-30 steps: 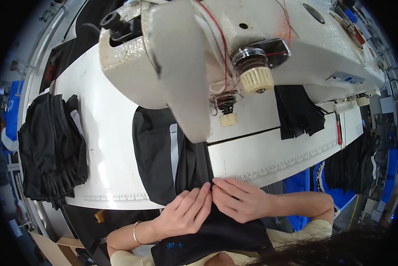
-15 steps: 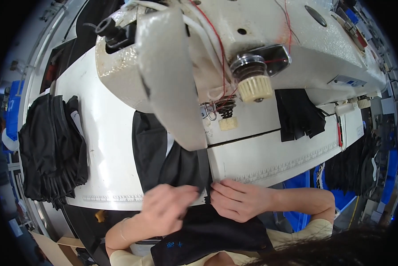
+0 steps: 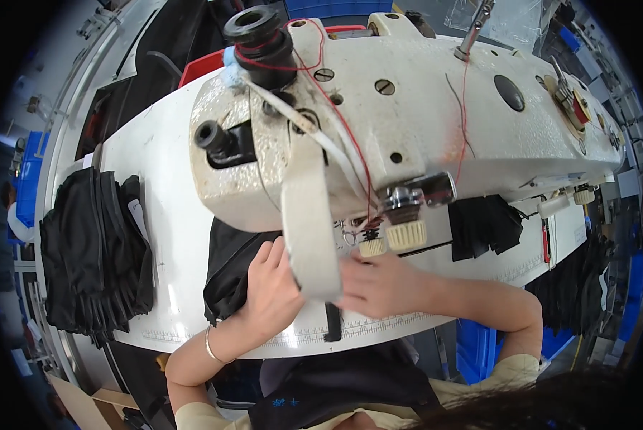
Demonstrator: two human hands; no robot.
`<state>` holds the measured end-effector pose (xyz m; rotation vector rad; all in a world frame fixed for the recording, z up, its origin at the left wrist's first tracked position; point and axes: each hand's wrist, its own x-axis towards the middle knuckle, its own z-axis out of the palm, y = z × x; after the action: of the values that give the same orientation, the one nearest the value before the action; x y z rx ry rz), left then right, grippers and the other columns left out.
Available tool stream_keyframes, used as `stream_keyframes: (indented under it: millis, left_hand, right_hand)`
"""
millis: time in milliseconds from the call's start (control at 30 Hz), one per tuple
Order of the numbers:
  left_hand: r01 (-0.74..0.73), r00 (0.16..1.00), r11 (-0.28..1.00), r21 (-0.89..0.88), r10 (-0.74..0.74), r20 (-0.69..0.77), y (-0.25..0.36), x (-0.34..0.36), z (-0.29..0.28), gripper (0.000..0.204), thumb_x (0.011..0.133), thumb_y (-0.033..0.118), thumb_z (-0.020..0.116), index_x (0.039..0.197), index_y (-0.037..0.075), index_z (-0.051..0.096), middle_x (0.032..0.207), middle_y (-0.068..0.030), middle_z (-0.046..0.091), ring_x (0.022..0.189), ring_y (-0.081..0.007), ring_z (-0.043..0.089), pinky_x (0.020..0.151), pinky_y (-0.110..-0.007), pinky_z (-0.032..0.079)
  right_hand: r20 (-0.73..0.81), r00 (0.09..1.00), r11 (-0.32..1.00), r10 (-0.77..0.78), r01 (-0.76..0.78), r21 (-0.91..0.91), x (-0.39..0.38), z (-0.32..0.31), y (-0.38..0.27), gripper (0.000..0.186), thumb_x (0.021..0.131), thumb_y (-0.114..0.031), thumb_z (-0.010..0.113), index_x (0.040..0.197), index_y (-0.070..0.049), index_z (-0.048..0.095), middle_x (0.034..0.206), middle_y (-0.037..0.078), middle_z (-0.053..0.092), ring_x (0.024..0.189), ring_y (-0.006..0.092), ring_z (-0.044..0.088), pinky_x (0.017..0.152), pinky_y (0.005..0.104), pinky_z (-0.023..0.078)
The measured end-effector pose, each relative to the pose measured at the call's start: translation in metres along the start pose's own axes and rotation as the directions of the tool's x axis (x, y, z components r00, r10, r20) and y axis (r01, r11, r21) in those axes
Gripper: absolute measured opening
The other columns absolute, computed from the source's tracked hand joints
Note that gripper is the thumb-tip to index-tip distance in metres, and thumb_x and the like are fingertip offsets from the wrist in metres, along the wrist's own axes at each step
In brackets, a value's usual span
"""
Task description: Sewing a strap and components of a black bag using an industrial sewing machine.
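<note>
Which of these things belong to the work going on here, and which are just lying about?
Seemingly in use:
black fabric piece, under the left hand
glossy white sewing machine, with the right hand close by

Apparently set aside:
layered black fabric pile, far left
short black fabric bundle, right
blue plastic bin, lower right

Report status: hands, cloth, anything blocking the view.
Left hand on black cloth. Right hand to its right, grip unclear. Pale machine part hides space between hands.
</note>
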<state>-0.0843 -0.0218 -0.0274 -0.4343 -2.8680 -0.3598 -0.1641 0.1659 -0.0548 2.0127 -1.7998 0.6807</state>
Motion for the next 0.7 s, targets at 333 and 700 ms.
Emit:
stream_keyframes:
  millis: [333, 700]
  left_hand:
    - [-0.03, 0.998, 0.994, -0.101, 0.035, 0.053, -0.021, 0.0, 0.02, 0.035, 0.078, 0.003, 0.063, 0.112, 0.002, 0.058, 0.085, -0.0073, 0.062, 0.074, -0.0214, 0.061, 0.07, -0.036, 0.05]
    - [-0.027, 0.999, 0.954, -0.299, 0.038, 0.03, -0.033, -0.008, 0.036, 0.038, 0.071, 0.013, 0.066, 0.106, 0.001, 0.063, 0.098, -0.0143, 0.066, 0.084, -0.0289, 0.065, 0.072, -0.041, 0.052]
  right_hand:
    - [0.038, 0.985, 0.97, 0.168, -0.158, -0.182, 0.005, 0.008, 0.014, 0.019, 0.063, -0.013, 0.061, 0.08, -0.004, 0.062, 0.077, 0.007, 0.06, 0.074, 0.0218, 0.057, 0.08, 0.0369, 0.047]
    - [0.066, 0.99, 0.972, 0.126, -0.11, -0.208, 0.009, 0.004, 0.013, 0.02, 0.066, -0.016, 0.06, 0.082, -0.004, 0.057, 0.084, 0.011, 0.062, 0.075, 0.0233, 0.058, 0.074, 0.0355, 0.049]
